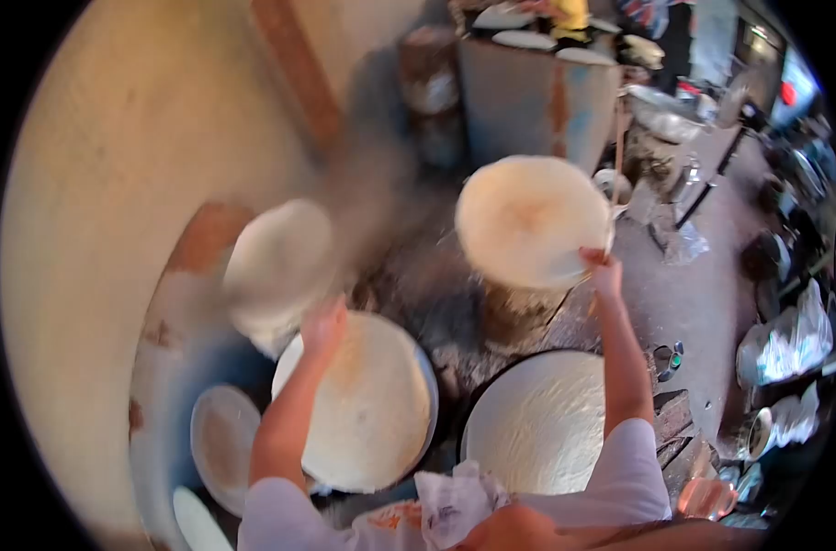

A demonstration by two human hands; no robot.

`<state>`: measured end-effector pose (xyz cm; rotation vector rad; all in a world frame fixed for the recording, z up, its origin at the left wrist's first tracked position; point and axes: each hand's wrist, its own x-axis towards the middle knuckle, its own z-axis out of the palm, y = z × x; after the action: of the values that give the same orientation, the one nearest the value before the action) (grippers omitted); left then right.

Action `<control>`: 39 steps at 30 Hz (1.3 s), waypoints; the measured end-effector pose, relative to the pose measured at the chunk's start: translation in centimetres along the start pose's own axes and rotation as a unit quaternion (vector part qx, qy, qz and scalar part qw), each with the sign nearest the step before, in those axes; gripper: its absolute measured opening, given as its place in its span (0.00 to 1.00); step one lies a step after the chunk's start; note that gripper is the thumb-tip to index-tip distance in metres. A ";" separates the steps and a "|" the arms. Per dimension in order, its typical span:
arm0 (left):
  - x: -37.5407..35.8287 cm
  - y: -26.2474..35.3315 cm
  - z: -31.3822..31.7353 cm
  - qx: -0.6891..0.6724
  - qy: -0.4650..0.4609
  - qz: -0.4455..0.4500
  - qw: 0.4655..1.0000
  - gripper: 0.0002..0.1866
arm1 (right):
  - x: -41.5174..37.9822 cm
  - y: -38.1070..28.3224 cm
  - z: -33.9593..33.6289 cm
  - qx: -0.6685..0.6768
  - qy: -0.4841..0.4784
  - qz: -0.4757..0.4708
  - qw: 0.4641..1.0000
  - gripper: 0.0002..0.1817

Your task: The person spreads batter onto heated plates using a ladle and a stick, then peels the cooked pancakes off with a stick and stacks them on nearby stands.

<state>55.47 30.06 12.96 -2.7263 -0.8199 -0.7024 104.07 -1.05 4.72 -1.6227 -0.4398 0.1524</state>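
My right hand (602, 267) is closed on the near right edge of a pale round disc (534, 220), browned at its centre. My left hand (323, 323) is raised above the far left edge of a round pan (363, 404) spread with a pale layer; its fingers are blurred. Just beyond it is a smeared round pale shape (285, 262), and I cannot make out whether the hand holds it. A second round pan (537, 422), with a whitish layer, lies below my right forearm.
A round lid or tray (225, 445) stands at the left. Ahead are a rusty cylinder (430, 83) and a block (537, 101) with flat pale discs on top. Plastic bags (790, 340) and pots lie at the right. Another person's hand shows at the top.
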 end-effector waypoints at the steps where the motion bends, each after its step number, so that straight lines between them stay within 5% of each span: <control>1: -1.5 -1.7 -1.6 0.019 -0.041 -0.066 0.997 0.11 | -0.1 0.6 -0.9 -0.037 -0.017 -0.013 0.999 0.06; 2: -3.5 -3.4 -2.9 0.025 -0.009 -0.079 0.997 0.13 | -0.2 1.1 -1.8 -0.074 -0.033 -0.028 0.996 0.07; 4: -7.4 -6.6 -4.9 0.042 -0.094 -0.202 0.974 0.21 | -6.4 -7.4 -1.1 -0.095 0.003 0.056 0.994 0.10; 6: -9.8 -8.9 -5.5 -0.012 -0.137 -0.313 0.940 0.26 | -9.8 -6.8 -2.0 -0.278 0.011 -0.033 0.960 0.10; 12: -12.5 -12.2 -3.9 -0.145 -0.292 -0.388 0.862 0.31 | -25.8 -10.9 3.4 -0.109 -0.092 0.109 0.984 0.09; 15: -13.5 -12.2 -4.1 -0.199 -0.149 -0.303 0.920 0.22 | -30.2 -15.1 5.0 -0.108 -0.132 0.152 0.974 0.10; 20: -11.4 -10.9 -6.8 -0.102 -0.122 -0.262 0.952 0.26 | -31.5 -15.5 5.6 -0.130 -0.157 0.157 0.966 0.10; 24: -9.5 -8.9 -12.7 -0.200 -0.179 -0.309 0.912 0.32 | -32.4 -16.5 6.1 -0.121 -0.194 0.153 0.961 0.09; 26: -14.4 -12.0 -9.7 -0.150 -0.005 -0.237 0.960 0.31 | -33.0 -15.3 5.8 -0.149 -0.201 0.170 0.953 0.09; 27: -15.5 -10.5 -12.3 -0.197 -0.033 -0.337 0.920 0.30 | -33.4 -14.7 5.3 -0.165 -0.203 0.176 0.949 0.08; 29: -21.2 -7.6 -15.8 -0.221 -0.025 -0.366 0.903 0.26 | -33.8 -14.2 4.8 -0.161 -0.222 0.189 0.943 0.08; 31: -27.5 -4.7 -17.7 -0.132 0.004 -0.169 0.977 0.25 | -35.3 -14.8 4.8 -0.151 -0.235 0.209 0.937 0.08; 33: -30.3 -2.8 -18.5 -0.133 -0.079 -0.018 0.988 0.26 | -36.9 -15.1 5.6 -0.144 -0.255 0.214 0.932 0.09; 39: -32.3 -1.6 -13.3 -0.197 -0.041 0.076 0.976 0.20 | -43.1 -16.8 8.4 -0.112 -0.266 0.227 0.930 0.09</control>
<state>25.86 12.10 8.42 -3.1485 -0.5216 -0.7970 58.40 -8.47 13.32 -1.8842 -0.4951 0.9372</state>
